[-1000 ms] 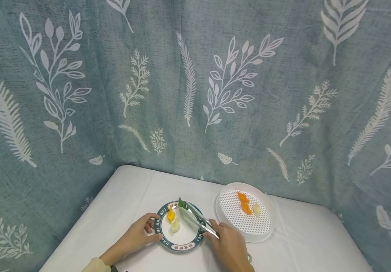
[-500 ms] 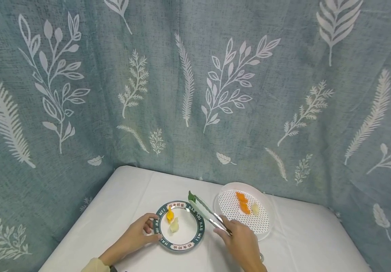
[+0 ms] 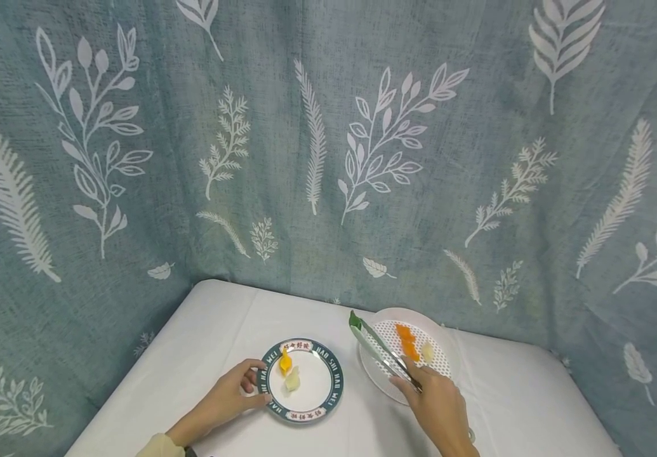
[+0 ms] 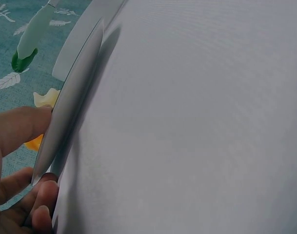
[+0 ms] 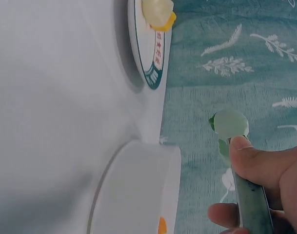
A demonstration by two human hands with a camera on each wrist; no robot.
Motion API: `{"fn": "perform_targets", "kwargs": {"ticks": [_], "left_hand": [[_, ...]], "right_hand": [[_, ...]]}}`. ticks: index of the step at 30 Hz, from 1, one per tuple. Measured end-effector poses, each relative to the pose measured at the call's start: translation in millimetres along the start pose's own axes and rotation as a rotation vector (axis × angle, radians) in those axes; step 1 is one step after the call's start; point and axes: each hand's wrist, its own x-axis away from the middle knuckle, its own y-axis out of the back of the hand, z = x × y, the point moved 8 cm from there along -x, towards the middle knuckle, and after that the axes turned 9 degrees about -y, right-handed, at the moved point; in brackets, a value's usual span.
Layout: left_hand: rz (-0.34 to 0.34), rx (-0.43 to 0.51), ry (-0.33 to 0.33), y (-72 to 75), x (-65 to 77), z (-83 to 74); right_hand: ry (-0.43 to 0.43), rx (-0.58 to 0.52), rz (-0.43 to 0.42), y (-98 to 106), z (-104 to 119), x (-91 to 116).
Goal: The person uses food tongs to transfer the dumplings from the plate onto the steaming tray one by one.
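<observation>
Green piece (image 3: 354, 319) could slip onto worktop (image 3: 225, 336) if right grip (image 3: 437, 403) slackens on tongs (image 3: 369, 342); how firmly they pinch it is hard to tell. Plate (image 3: 336, 377) could tip, spilling yellow piece (image 3: 285, 362), if left grip (image 3: 237, 391), pinching its edge, lifts suddenly. Right grip clamps around tongs; green piece sits at their far end, ahead and left of that grip. Perforated tray (image 3: 402, 314) lies ahead of right grip, plate well left.

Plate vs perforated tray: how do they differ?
The plate has a dark green lettered rim; the tray is plain white. The plate's floor is solid, the tray's perforated. The left hand grips the plate; neither hand grips the tray. Both are round with white floors.
</observation>
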Motion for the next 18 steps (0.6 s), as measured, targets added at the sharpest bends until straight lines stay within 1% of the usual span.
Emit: {"fn": "perform_targets", "kwargs": {"ticks": [4,8,14,18], "left_hand": [[0.002,0.004,-0.007,-0.1,0.2,0.3],[-0.001,-0.006,-0.011,-0.4,-1.0,1.3],[0.002,-0.016,-0.009,-0.6,-1.3,1.5],[0.002,-0.014,-0.010,0.0,-0.2,0.9]], "right_hand": [[-0.049,0.019,0.022,4.9,-14.8,-5.0],[-0.070,0.049,0.032,7.1,-29.4,-9.5],[-0.110,0.100,0.089,0.8,-52.4,-14.3],[-0.108,0.126,0.103,-3.4,-60.6,-17.1]]}}
